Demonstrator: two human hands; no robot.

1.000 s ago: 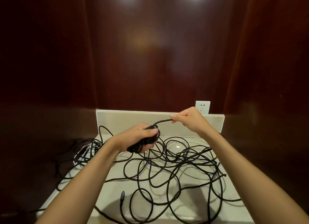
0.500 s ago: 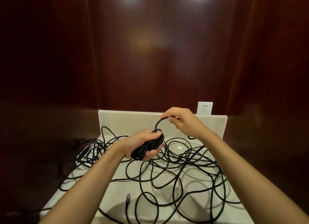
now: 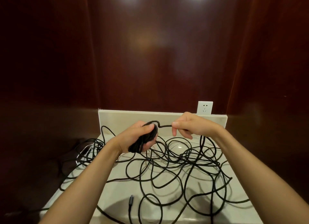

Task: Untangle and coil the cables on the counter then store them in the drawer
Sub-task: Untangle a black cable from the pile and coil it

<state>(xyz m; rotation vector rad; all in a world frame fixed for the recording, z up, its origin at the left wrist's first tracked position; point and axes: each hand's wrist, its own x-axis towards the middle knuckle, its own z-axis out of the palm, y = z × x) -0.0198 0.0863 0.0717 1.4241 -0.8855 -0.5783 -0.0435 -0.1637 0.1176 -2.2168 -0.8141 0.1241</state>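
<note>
A: Right hand (image 3: 192,126) has swung back out to the right since half a second ago, pulling a fresh length of black cable (image 3: 164,125) taut off the bundle.

B: Grip?

A: Thumb and forefinger pinch the cable. Left hand (image 3: 140,137) is wrapped round the coiled bundle (image 3: 143,142), held above the desk (image 3: 117,190).

B: Rest of it?

A: Most cable lies in a loose tangle (image 3: 184,163) across the desk, with a plug end (image 3: 131,201) near the front edge. Another wrap looks next; coiling seems early, no drawer in view.
</note>
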